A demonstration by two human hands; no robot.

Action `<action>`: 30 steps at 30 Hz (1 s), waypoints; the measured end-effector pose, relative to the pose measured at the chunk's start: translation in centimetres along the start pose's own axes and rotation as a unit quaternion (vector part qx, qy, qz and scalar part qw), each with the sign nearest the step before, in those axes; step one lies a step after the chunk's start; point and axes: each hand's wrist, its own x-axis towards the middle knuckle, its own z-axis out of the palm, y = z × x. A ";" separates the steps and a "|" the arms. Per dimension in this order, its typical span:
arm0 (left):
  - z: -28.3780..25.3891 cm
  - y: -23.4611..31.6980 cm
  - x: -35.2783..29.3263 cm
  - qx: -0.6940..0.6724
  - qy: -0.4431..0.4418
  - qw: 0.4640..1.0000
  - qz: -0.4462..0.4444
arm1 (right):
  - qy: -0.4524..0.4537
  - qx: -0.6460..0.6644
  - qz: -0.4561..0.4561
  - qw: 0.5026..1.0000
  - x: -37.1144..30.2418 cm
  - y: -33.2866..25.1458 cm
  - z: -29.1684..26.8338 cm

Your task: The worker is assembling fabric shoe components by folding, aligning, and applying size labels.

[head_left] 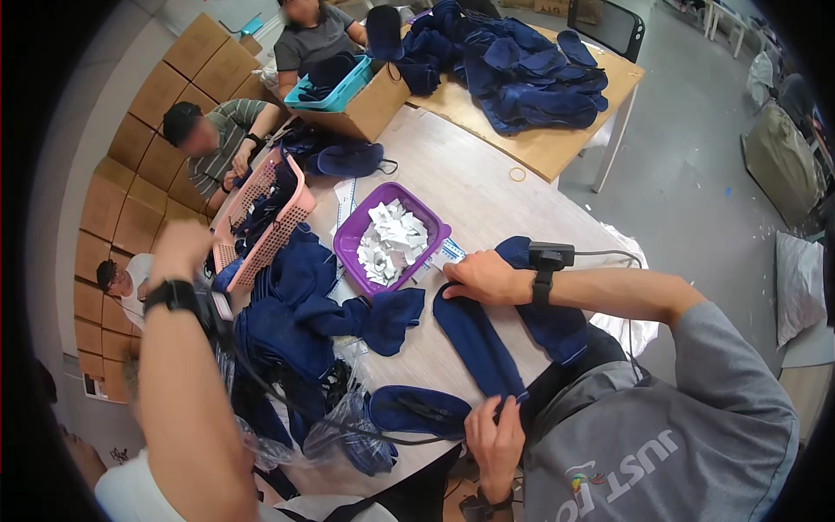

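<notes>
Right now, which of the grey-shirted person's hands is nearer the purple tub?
Right. The right hand is close beside the purple tub; the left hand is farther off, at the lower end of the navy piece.

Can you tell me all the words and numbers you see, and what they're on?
Grey shirt: big pale letters, which I won't copy.
Blue-and-white strips: markings too small to read.
Brown carton at the top edge: printing too small.
White scraps in the purple tub: nothing readable.
</notes>
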 end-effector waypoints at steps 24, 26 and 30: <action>4.4 -1.5 1.3 -0.005 -0.120 0.991 0.055 | -0.001 0.022 -0.083 0.996 0.4 1.0 0.7; 4.8 -1.6 0.7 -0.038 -0.093 0.994 0.046 | 0.002 0.023 -0.088 0.996 0.6 0.9 0.4; 5.0 -1.2 0.4 -0.015 -0.089 0.995 0.045 | -0.008 0.016 -0.082 0.996 0.4 0.3 0.0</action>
